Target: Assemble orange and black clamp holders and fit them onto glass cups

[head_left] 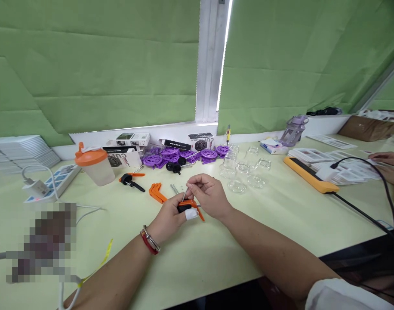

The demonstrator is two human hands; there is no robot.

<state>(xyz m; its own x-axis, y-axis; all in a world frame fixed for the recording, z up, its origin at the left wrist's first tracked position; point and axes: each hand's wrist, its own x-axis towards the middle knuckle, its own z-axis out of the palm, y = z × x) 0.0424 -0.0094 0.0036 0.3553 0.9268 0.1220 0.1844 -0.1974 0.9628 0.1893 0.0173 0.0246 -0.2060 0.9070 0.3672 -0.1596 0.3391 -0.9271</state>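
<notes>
My left hand [171,217], a white wrap on its thumb, is closed around an orange and black plastic part [201,214]. Above it, my right hand [211,196] pinches a thin metal rod [184,195], whose lower end meets the part; the exact contact is hidden by the fingers. Just left of my hands lie several bent orange plastic pieces [156,192] and a few loose metal pins [173,188]. Farther left is a black and orange clamp-like piece [130,181]. Purple spoked plastic parts [169,154] are heaped behind, with black round knobs [175,167] in front.
Clear glass vessels [237,186] stand beyond my right hand. An orange-lidded cup [99,172] and a white power strip [60,181] are left; a yellow power strip [308,176] with cables is right. Printed boxes [122,158] line the wall. Another person's hand [387,158] is far right.
</notes>
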